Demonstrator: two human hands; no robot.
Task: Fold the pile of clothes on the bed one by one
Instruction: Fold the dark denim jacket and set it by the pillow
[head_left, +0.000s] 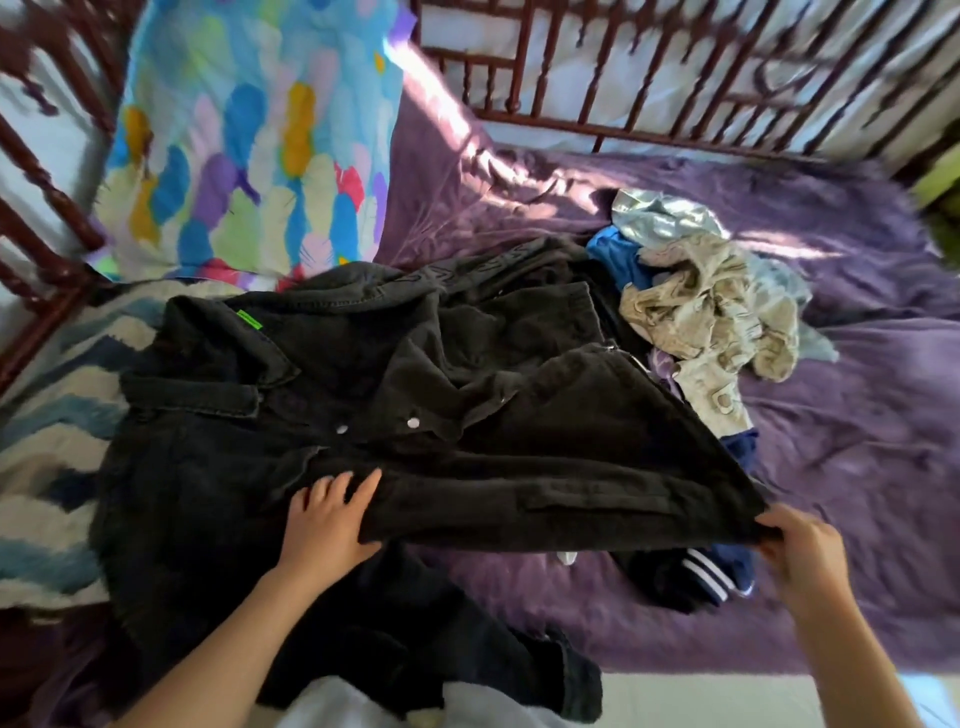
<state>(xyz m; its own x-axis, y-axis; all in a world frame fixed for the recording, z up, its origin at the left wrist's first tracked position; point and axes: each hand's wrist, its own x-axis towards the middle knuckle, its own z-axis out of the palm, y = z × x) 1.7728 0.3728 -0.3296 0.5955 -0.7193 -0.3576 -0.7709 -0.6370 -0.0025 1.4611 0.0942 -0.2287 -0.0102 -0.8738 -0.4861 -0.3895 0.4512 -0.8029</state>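
Observation:
A black denim jacket (311, 395) with metal snaps and a small green tag lies spread over the purple bedspread (857, 441). My left hand (327, 519) grips the jacket's front edge near the middle, fingers on top of the cloth. My right hand (800, 556) pinches the jacket's lower corner and holds it lifted off the bed. Behind the jacket sits a pile of clothes (706, 306): beige patterned cloth, a blue piece and a silvery one. A navy garment with white stripes (711, 571) lies under the lifted corner.
A colourful feather-print quilt (249, 140) leans at the back left. A blue and white zigzag blanket (52, 415) lies at the left. Dark red wooden bed rails (649, 78) run along the far side and left. Pale floor (727, 701) shows past the near edge.

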